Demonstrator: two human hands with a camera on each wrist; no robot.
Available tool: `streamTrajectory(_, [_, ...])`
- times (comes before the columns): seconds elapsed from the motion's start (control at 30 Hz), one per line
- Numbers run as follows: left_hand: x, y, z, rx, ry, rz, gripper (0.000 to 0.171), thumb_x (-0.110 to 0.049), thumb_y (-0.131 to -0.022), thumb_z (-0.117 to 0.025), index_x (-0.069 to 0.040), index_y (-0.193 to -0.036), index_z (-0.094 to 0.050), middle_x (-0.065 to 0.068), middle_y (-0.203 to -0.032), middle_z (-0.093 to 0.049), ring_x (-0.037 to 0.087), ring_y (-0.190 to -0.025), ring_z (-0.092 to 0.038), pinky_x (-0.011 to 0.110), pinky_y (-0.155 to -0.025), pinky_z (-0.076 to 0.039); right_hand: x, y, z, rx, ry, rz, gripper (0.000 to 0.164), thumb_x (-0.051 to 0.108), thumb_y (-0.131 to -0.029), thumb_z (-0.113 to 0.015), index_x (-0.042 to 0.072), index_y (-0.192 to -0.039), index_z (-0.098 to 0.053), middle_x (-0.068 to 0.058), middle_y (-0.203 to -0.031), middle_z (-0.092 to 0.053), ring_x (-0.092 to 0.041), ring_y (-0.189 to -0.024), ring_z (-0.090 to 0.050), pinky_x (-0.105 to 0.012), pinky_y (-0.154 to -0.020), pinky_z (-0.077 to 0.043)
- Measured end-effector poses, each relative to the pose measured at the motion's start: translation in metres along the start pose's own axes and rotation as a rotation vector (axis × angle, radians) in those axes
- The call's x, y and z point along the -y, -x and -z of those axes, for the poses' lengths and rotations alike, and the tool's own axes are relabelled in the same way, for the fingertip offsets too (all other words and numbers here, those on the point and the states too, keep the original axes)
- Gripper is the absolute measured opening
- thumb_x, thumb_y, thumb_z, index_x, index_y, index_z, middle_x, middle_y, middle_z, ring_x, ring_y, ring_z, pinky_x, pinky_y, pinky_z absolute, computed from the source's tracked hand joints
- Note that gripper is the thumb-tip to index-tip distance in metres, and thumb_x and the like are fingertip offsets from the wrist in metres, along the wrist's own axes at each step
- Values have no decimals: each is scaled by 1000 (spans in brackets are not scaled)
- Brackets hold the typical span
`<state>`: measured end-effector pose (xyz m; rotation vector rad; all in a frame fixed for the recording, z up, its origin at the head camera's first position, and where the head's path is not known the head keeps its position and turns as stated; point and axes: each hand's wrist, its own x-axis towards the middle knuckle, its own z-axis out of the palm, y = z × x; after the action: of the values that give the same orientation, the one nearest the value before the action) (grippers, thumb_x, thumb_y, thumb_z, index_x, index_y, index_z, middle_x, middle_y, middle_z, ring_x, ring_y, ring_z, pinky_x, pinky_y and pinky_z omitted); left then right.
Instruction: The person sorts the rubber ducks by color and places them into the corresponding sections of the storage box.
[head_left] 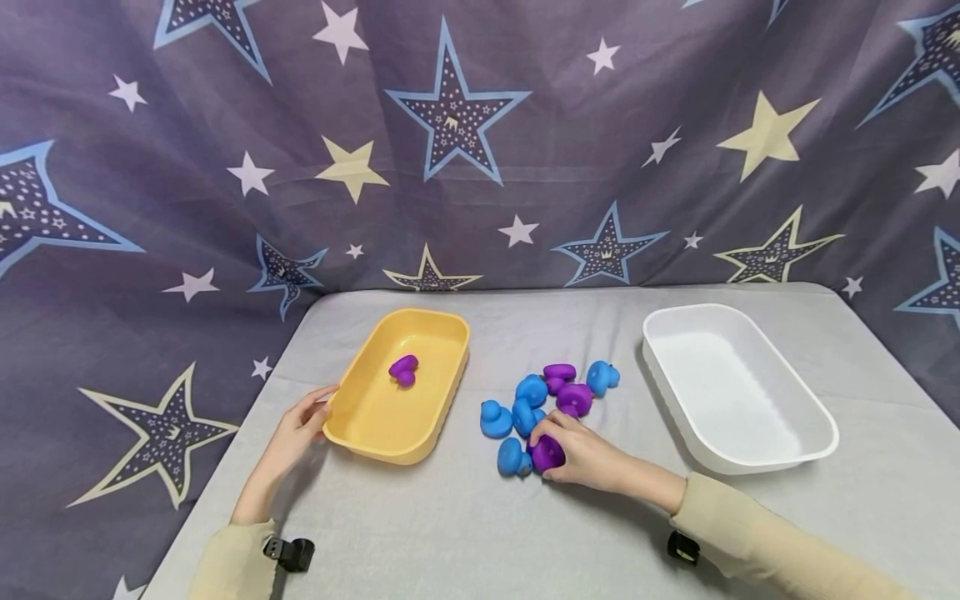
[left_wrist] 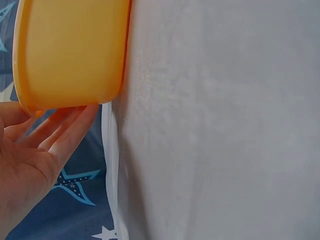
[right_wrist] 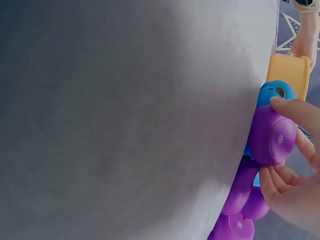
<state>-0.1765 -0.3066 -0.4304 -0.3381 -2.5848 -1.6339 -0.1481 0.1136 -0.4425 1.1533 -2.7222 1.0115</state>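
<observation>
My right hand (head_left: 581, 454) pinches a purple rubber duck (head_left: 547, 455) between thumb and fingers, at the near end of a cluster of ducks. In the right wrist view, the duck's flat base (right_wrist: 280, 140) faces the camera. Beside it lie a blue duck (head_left: 510, 457) and another blue duck (head_left: 523, 417). My left hand (head_left: 294, 433) touches the near left side of a yellow bin (head_left: 386, 454), fingers fairly straight. In the left wrist view, its fingertips rest against the bin's outer wall (left_wrist: 75, 97). One purple duck (head_left: 405, 371) lies inside that bin.
A white bin (head_left: 738, 392) stands on the right of the grey cloth-covered table (head_left: 450, 533). More purple ducks (head_left: 574, 398) and blue ducks (head_left: 600, 377) lie in the cluster between the bins. A star-patterned curtain (head_left: 480, 217) hangs behind the table.
</observation>
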Motion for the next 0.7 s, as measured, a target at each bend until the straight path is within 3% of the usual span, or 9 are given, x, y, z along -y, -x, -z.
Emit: streamTrajectory(0.7, [1,0,1,-9,-22,-9,34,-6,-93,-40,13,-122,-40,31,-98,-54,6,-71,-56,29,-55,-50,3,-1,6,29,-40,-59,37,11,-67,-74,13,-98,-55,-5,-104,-50,-21,-92,-51,-32,-74,-48])
